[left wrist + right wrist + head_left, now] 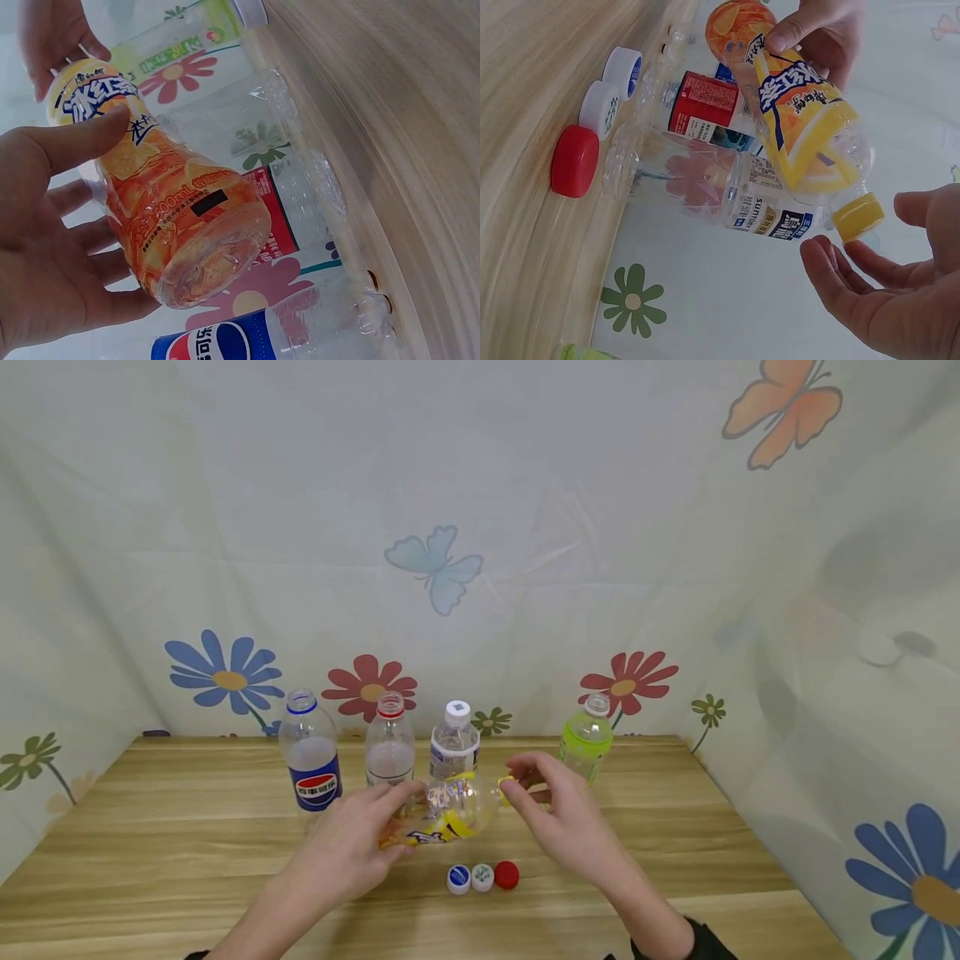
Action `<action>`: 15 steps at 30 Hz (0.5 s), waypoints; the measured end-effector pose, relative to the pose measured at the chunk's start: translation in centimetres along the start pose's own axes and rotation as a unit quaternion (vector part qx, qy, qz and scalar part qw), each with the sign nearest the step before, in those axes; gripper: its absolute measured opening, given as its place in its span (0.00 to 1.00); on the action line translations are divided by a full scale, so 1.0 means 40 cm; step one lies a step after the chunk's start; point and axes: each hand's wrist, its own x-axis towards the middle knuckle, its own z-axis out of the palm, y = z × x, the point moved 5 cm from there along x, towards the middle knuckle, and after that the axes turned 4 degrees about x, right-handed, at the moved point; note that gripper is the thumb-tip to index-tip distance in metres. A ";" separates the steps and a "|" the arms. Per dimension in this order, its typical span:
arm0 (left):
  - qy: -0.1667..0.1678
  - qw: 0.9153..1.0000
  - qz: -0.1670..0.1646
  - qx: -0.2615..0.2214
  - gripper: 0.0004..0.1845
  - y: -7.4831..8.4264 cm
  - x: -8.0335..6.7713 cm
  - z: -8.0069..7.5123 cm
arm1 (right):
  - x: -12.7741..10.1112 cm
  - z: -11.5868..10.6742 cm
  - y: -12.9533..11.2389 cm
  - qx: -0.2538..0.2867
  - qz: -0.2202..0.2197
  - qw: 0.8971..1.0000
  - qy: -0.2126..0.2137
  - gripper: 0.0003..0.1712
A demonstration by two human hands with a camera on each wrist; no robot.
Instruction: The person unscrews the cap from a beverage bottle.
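My left hand grips an empty tea bottle with an orange and yellow label, fingers and thumb wrapped round its lower half. The bottle lies tilted on its side above the table, its neck towards my right hand. A yellow cap sits on the neck. In the right wrist view, the right fingertips are right at the cap's edge, while the thumb stands off from it with a gap between. On the table below lie a blue-and-white cap, a white cap with a green print and a red cap.
Behind the hands stand a capless Pepsi bottle, a capless bottle with a red neck ring, a white-capped oolong tea bottle and, further right, a capless green-labelled bottle. A flower-printed curtain borders the wooden table.
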 end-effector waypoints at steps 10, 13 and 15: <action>0.003 1.000 -0.001 -0.002 0.37 0.001 0.001 -0.001 | 0.002 0.000 0.006 0.010 0.031 0.999 -0.013 0.11; 0.003 1.000 -0.001 -0.003 0.36 0.002 0.001 -0.001 | 0.003 -0.001 0.004 0.009 0.027 1.000 -0.012 0.10; 0.005 1.000 0.001 -0.002 0.36 0.003 0.000 -0.003 | 0.003 -0.002 0.002 0.010 0.023 1.000 -0.012 0.09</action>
